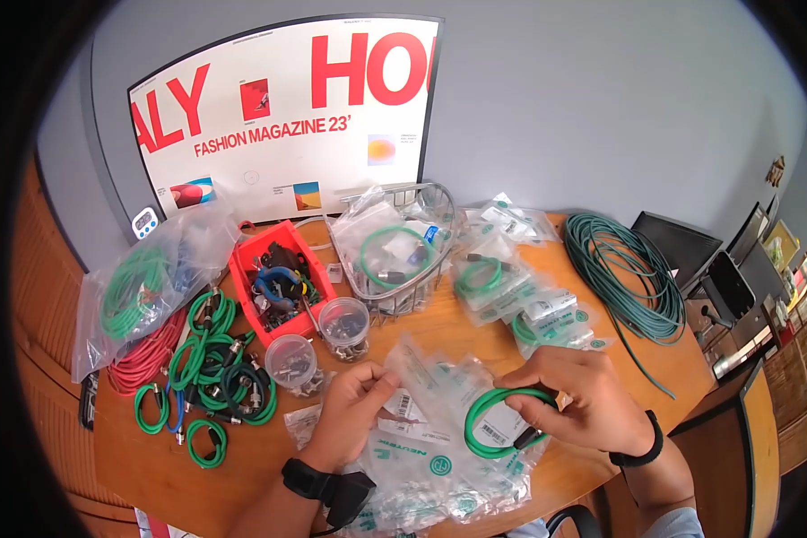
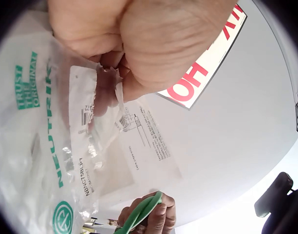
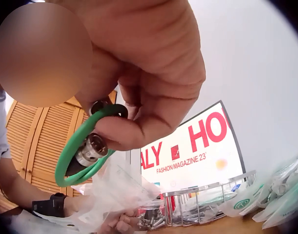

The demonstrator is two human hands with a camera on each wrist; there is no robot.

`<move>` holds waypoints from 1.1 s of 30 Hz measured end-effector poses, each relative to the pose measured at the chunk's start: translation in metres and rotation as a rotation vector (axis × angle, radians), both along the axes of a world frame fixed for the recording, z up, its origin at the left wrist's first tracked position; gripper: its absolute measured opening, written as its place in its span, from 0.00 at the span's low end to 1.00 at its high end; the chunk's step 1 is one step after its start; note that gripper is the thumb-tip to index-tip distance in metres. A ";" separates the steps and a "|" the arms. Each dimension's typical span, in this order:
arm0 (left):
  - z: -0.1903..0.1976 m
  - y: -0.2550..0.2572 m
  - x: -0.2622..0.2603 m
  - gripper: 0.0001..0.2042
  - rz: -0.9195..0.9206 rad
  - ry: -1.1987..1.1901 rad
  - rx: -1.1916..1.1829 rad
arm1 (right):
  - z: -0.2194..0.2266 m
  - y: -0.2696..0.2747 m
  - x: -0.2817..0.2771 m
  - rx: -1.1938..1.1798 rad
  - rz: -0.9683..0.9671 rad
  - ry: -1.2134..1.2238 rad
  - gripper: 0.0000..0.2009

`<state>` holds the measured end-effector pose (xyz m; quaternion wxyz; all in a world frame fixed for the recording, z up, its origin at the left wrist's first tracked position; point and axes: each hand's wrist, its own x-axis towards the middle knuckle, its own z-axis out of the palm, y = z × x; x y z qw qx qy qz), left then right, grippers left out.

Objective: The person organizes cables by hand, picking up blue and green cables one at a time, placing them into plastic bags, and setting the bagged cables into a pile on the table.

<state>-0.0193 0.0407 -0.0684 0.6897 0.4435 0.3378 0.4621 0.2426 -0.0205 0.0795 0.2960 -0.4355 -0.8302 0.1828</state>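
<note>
The right hand point(image 1: 592, 399) pinches a coiled green cable point(image 1: 477, 429) above a pile of printed plastic bags point(image 1: 444, 504), while the left hand point(image 1: 354, 414) grips one clear bag point(image 2: 29, 151) beside it; whether its mouth is spread cannot be told. This looks like bagging the coil; the next move probably calls for opening the bag and bringing the cable in. Beyond on the bench point(image 1: 143, 471), two clear tubs point(image 1: 343, 321) show small metal pieces, a red bin point(image 1: 249, 300) holds mixed tools and parts, and a wire basket point(image 1: 451, 233) holds bags and another green coil.
</note>
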 end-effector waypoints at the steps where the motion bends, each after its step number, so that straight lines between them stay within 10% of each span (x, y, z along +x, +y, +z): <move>1: 0.000 0.000 0.000 0.08 -0.018 0.006 0.012 | 0.001 -0.001 -0.003 0.001 0.003 -0.003 0.09; 9: 0.003 -0.002 -0.002 0.08 -0.034 0.018 0.028 | -0.003 -0.002 -0.020 0.442 -0.068 -0.232 0.10; 19: 0.008 -0.004 -0.005 0.08 -0.132 0.035 0.052 | -0.008 0.010 -0.010 0.299 -0.084 -0.087 0.11; 21: 0.011 -0.005 -0.003 0.09 -0.151 0.007 0.075 | -0.010 0.010 -0.008 -0.149 -0.192 0.137 0.11; 31: 0.015 -0.010 0.005 0.22 -0.198 -0.014 0.157 | -0.043 0.041 -0.014 -0.238 -0.209 0.126 0.16; 33: 0.018 -0.011 0.006 0.23 -0.178 -0.024 0.137 | -0.052 0.047 -0.012 -0.543 -0.150 0.464 0.23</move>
